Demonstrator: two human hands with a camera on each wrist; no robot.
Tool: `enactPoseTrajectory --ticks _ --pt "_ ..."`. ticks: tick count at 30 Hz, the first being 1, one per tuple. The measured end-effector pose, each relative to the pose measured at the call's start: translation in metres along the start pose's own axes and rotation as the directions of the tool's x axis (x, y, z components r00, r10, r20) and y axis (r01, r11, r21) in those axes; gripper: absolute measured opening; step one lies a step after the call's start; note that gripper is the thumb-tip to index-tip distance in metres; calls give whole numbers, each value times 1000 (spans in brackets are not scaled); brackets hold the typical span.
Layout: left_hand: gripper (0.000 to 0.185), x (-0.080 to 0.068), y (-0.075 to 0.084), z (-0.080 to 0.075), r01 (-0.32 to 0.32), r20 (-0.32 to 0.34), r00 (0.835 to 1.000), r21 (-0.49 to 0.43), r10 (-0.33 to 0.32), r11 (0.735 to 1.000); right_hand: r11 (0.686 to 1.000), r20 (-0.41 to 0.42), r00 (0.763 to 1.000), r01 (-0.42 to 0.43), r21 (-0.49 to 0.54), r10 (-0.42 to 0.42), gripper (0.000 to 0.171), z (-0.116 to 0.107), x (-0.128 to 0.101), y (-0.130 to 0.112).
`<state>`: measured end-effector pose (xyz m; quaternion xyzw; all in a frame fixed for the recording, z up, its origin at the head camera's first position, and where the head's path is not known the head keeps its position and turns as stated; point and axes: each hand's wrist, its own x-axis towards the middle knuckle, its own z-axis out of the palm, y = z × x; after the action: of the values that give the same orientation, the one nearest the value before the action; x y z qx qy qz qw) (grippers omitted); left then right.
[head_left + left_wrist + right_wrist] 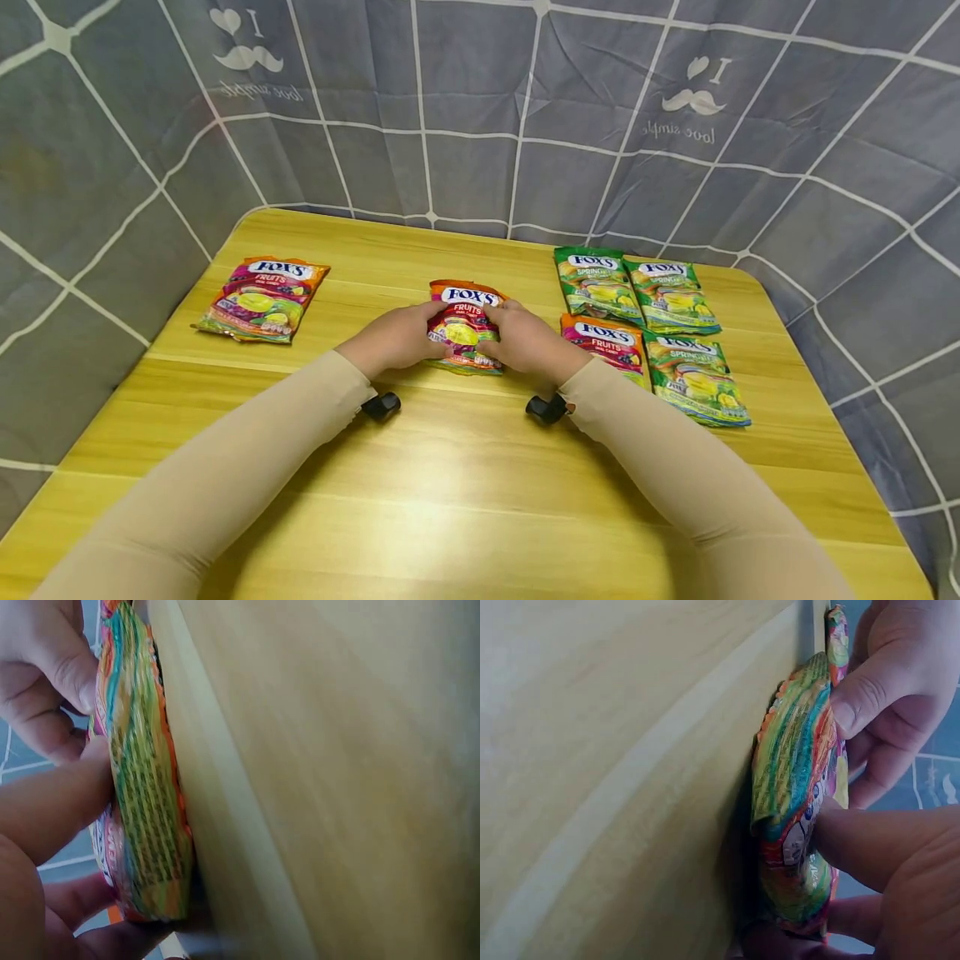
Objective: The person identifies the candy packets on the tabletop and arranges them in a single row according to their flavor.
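A red and orange bag of fruit candy [463, 332] lies near the middle of the wooden table. My left hand [397, 340] grips its left side and my right hand [536, 343] its right side. The left wrist view has the left thumb [67, 799] on the bag's front, with fingers around the side edge. From the right wrist, the right thumb [885, 836] presses the printed face while fingers reach the lower edge. The bag's striped bottom seam [791, 750] faces that camera, close to the tabletop. Parts of the fingers are hidden by the bag.
Another red candy bag [270, 302] lies at the table's left. On the right, green candy bags [598, 285] sit in a close group with a red candy bag [603, 340], partly covered by my right forearm. A grey checked curtain [480, 100] hangs behind the table [435, 500].
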<state>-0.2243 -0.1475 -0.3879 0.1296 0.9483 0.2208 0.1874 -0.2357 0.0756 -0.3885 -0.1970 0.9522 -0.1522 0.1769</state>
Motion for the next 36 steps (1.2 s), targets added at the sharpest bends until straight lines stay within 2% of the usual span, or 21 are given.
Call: enactPoseTrajectory --ticks 10,27,32,36 --pt "87 1 -3 0 8 18 1000 12 -9 1000 999 18 1000 -1 -52 2 77 3 2 -1" --pt "85 2 -4 0 11 24 1000 16 -11 1000 998 31 1000 2 -62 0 75 2 -2 -6" --pt "85 0 -8 -2 14 28 1000 19 -15 1000 998 22 1000 2 -61 -1 75 4 2 -7" --pt "85 -4 -18 -9 19 26 999 6 -19 1000 998 14 1000 13 -59 -12 76 8 10 -16"
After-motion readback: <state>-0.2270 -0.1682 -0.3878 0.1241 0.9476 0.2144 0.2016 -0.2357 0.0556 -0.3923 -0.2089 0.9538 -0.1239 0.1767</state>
